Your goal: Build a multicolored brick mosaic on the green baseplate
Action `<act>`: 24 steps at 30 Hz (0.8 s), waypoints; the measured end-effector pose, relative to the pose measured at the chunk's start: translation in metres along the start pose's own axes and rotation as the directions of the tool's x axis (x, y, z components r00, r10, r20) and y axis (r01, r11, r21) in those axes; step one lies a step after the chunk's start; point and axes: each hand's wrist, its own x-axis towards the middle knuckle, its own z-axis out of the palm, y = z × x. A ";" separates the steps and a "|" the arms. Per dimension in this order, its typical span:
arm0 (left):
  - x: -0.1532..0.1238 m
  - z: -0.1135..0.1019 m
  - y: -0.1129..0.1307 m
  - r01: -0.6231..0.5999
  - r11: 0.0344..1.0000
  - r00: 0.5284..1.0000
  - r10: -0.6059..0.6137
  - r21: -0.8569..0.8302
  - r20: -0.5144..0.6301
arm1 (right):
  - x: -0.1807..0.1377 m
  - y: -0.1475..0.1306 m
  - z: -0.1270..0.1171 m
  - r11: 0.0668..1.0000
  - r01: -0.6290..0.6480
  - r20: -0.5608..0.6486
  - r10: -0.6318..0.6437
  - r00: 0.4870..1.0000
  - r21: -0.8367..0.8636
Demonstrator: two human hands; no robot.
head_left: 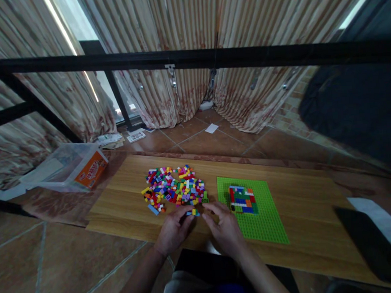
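Near the front of the wooden table, my left hand [174,229] pinches a small cluster of toy bricks [194,212], blue and yellow, between thumb and index finger. Just right of the cluster is my right hand [225,227], thumb and fingers apart, with nothing visible between them. Its fingertips are close to a dark green brick [205,200] at the pile's edge. A loose pile of multicoloured bricks [178,185] spreads beyond both hands. To the right lies a green baseplate [269,212], bearing a low, multicoloured rectangular brick build [242,200].
The wooden table [307,219] stretches to both sides. A clear plastic box [63,167] with an orange label stands at left. A dark flat object [372,241] and white paper [384,222] are at right. A black metal bar [189,59] crosses before the curtains.
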 end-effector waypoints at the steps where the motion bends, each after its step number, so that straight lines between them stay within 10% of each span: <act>1: 0.000 -0.001 0.001 -0.001 1.000 1.000 0.001 -0.011 0.000 | 0.000 -0.001 0.005 1.000 0.012 0.024 -0.012 1.000 0.004; 24: -0.002 -0.003 -0.003 0.028 0.996 0.999 -0.026 -0.090 0.023 | -0.001 0.000 0.032 0.987 -0.118 0.033 0.115 0.993 0.109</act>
